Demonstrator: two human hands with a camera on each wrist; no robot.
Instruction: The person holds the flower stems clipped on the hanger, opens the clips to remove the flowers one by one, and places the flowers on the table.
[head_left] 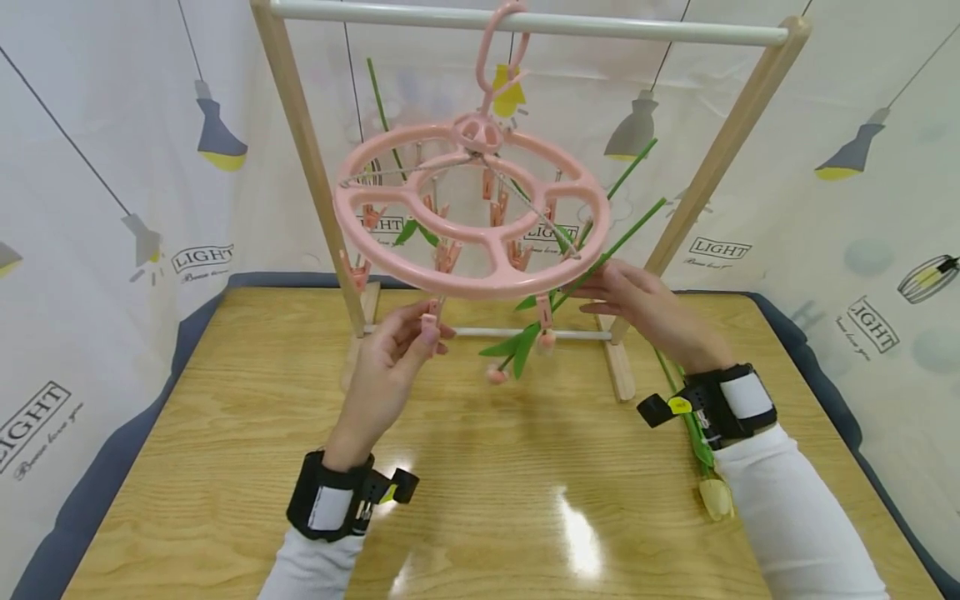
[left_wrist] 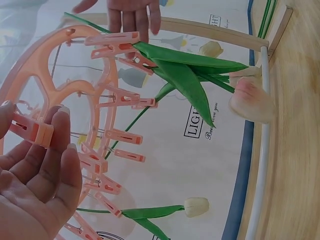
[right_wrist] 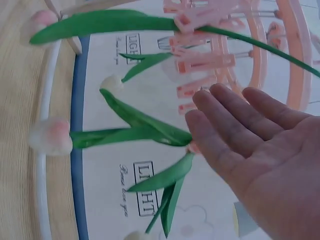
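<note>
A pink round drying hanger hangs by its hook, with several clothespins dangling from it. My left hand pinches one pink clothespin at the near side, between thumb and fingers; no flower shows in that clip. My right hand is beside the hanger's right side, fingers extended, close to the green stems. Pink-and-white artificial tulips hang head down from clips near it, their stems slanting up past the ring. A white tulip hangs on another clip.
A wooden frame with a white top bar carries the hanger and stands on the wooden table. Another pale tulip lies on the table by my right forearm. Behind is a lamp-printed curtain.
</note>
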